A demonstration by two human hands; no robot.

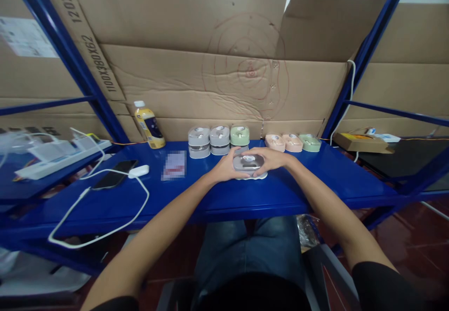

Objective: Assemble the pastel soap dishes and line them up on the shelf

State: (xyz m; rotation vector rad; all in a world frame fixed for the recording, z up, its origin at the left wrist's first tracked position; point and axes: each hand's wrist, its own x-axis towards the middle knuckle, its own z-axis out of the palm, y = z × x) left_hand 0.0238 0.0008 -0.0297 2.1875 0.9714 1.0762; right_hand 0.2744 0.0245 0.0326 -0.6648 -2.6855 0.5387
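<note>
Between my two hands, low over the blue table, is a grey lidded case [248, 162] with a round label on its top. My left hand [226, 166] wraps its left side, while my right hand [271, 160] closes round the right side and back edge. Beneath it shows a pale scalloped edge on the tabletop. Just behind, stacked cases with clear tops stand in a row: a grey stack [199, 141], another grey stack [220, 139] and a green one [240, 134]. The green stack's lower part is partly hidden by my hands.
Single pink [275, 142] and green [310, 142] cases sit at the back right. Leftward are a yellow bottle [150, 126], a blurred packet [174, 165], a phone [115, 175], a white cable [147, 194] and a power strip [63, 159]. A cardboard wall [168, 77] backs the blue table [217, 198].
</note>
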